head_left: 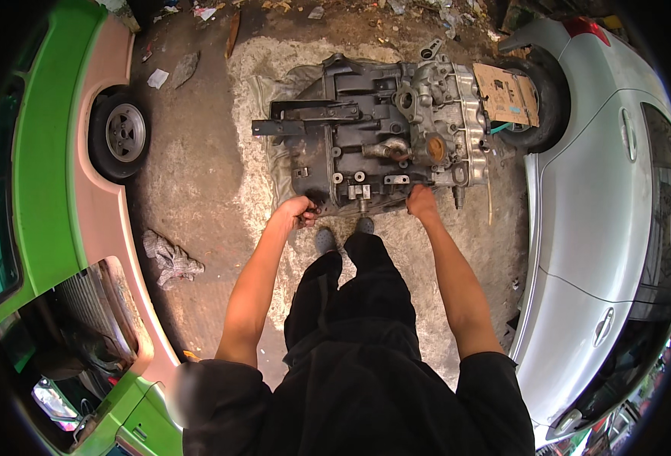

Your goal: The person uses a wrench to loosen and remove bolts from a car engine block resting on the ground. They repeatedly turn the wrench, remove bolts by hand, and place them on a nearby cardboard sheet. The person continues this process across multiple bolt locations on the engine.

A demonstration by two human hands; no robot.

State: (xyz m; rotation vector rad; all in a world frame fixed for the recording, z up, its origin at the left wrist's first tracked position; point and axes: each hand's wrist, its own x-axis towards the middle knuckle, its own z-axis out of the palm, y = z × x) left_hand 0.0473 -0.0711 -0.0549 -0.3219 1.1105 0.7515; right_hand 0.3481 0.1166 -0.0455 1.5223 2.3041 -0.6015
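A large, greasy car engine lies on the ground in front of my feet, its dark block to the left and its lighter metal head to the right. My left hand is closed at the near left corner of the block, fingers curled at its lower edge. Along the near edge further right, my right hand is closed too, its fingers partly hidden against the engine. A dark metal bracket sticks out from the engine's left side. Grey cloth shows beneath the block.
On the left stands a green and pink vehicle with its wheel facing me. A silver car stands close on the right. Cardboard leans by its tyre. A crumpled rag lies on the floor at left; litter is scattered at the back.
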